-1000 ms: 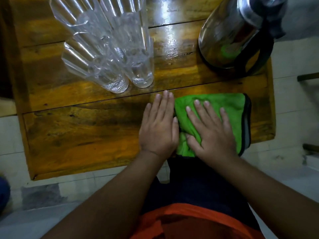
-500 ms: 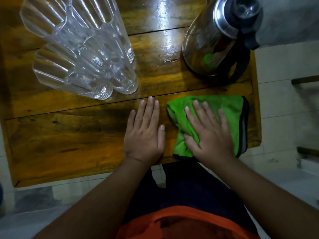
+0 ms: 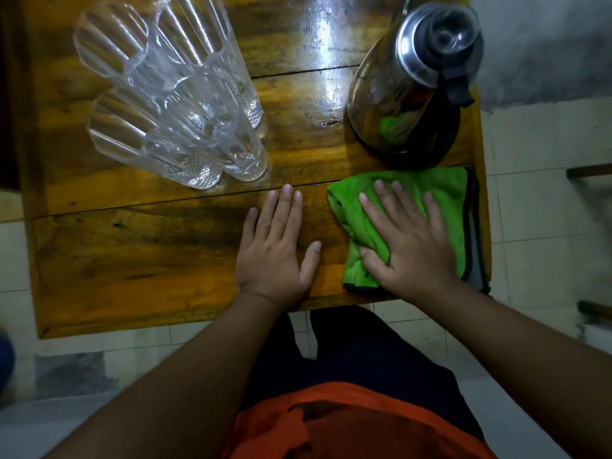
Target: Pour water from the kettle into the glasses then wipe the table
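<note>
No readable text, label, brand or number shows on anything in the head view.

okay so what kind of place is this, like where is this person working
Probably a home or small eatery, though I can't be sure: a varnished wooden table holding drinking glasses and a steel kettle, standing on a pale tiled floor beside a scuffed wall.

A home dining corner: a glossy varnished wooden bench (image 3: 159, 246) on a white tiled floor (image 3: 543, 207), clear ribbed drinking glasses (image 3: 172, 94) at 11 o'clock, steel kettle (image 3: 407, 81) at 1 o'clock.
</note>
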{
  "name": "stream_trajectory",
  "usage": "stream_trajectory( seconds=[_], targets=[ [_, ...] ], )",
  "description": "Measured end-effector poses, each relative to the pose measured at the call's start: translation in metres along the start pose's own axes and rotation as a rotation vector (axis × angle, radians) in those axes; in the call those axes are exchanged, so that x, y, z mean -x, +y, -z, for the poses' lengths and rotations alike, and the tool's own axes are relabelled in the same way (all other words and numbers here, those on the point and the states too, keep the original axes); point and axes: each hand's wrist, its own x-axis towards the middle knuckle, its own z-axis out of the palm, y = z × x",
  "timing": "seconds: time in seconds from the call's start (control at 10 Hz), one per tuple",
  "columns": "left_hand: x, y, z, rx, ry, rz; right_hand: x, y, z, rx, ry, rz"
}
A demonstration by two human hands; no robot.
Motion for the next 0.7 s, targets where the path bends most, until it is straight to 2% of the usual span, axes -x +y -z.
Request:
stream_trajectory(
  seconds=[0.4,0.6,0.7],
  targets=[
    [-0.002,0.005,0.018,0.071,-0.181,0.024,-0.002,-0.011,0.029,-0.066,-0.189,-0.053],
    [-0.015,0.005,0.059,0.183,-0.270,0.037,-0.004,-0.022,0.050,-0.146,-0.173,-0.067],
    [-0.012,0.015,0.079,0.143,-0.211,-0.014,-0.001,-0.032,0.063,-0.145,-0.140,-0.039]
  ],
)
